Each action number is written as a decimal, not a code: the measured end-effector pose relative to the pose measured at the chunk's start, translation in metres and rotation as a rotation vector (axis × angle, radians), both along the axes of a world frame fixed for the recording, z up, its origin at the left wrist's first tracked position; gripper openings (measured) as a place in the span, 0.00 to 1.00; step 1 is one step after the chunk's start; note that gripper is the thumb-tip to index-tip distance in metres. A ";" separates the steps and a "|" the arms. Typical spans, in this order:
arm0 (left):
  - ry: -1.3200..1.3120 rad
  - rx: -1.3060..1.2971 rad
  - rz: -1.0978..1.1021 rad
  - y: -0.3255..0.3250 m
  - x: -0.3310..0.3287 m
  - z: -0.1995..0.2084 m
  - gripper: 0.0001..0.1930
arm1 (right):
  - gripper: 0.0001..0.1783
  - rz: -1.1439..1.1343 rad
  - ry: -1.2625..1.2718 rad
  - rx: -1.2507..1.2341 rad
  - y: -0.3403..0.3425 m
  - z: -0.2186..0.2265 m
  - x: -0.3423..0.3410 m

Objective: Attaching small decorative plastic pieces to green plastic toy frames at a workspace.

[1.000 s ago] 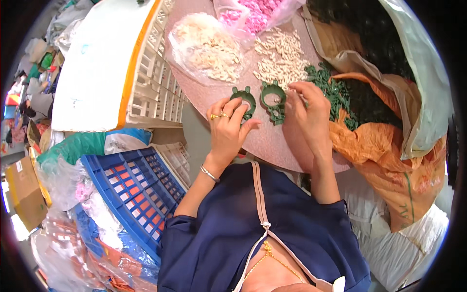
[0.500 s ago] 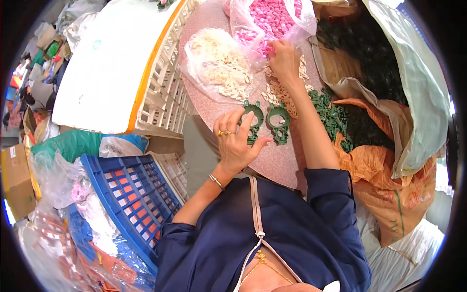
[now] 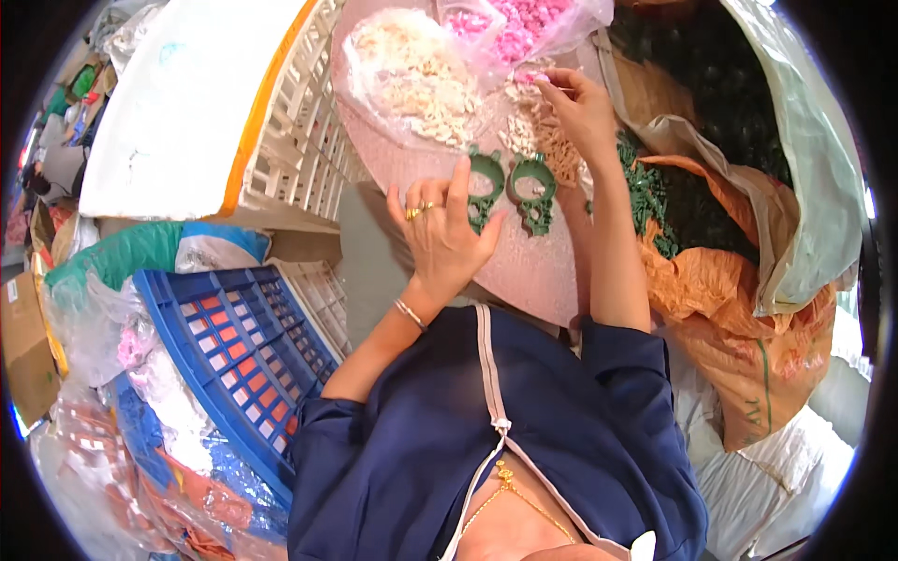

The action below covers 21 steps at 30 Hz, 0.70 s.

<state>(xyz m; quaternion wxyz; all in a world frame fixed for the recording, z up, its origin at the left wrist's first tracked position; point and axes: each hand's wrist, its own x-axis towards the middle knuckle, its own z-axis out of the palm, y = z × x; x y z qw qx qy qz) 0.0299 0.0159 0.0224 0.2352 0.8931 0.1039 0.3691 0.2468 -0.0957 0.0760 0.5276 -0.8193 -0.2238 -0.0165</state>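
Note:
My left hand [image 3: 441, 234] lies over the table with its fingers spread, index finger and thumb at the near-left side of a green plastic ring-shaped part [image 3: 485, 178]. A second, matching green part [image 3: 533, 187] lies just right of it. Above the small cream and tan pieces [image 3: 552, 136], my right hand [image 3: 582, 112] is pinched on a small pink piece [image 3: 542, 79]. Beyond it sits a clear plastic bag of pink pieces [image 3: 524, 26]. Another clear bag, full of cream-coloured pieces [image 3: 421, 84], rests to the left.
Green pieces [image 3: 650, 201] are heaped at the right side of the pink speckled table [image 3: 533, 280]. Large sacks [image 3: 748, 374] stand on the right, one holding dark items. At left are a white crate [image 3: 304, 122], a blue plastic basket [image 3: 224, 355] and plastic bags.
My right hand has come out of the bag of pink pieces with a small pink piece between its fingertips. The left hand stays spread by the left green part. The view has shifted slightly.

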 end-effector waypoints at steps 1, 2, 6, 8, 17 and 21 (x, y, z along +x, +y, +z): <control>-0.022 -0.013 -0.013 0.000 0.002 -0.001 0.46 | 0.14 0.064 0.080 0.019 -0.009 0.000 -0.011; -0.043 -0.025 -0.013 0.002 0.002 -0.005 0.46 | 0.13 0.140 0.161 0.039 -0.009 0.011 -0.035; -0.189 -0.219 -0.087 0.003 0.004 -0.014 0.44 | 0.11 0.256 0.010 0.007 -0.012 0.010 -0.099; -0.168 -0.209 -0.069 0.002 0.002 -0.014 0.44 | 0.11 0.332 -0.293 -0.021 -0.012 0.003 -0.112; -0.223 -0.169 -0.089 0.004 0.000 -0.015 0.45 | 0.19 0.321 -0.313 -0.155 -0.015 -0.001 -0.135; -0.245 -0.156 -0.075 0.003 0.000 -0.016 0.43 | 0.18 0.302 -0.402 -0.198 -0.013 0.002 -0.134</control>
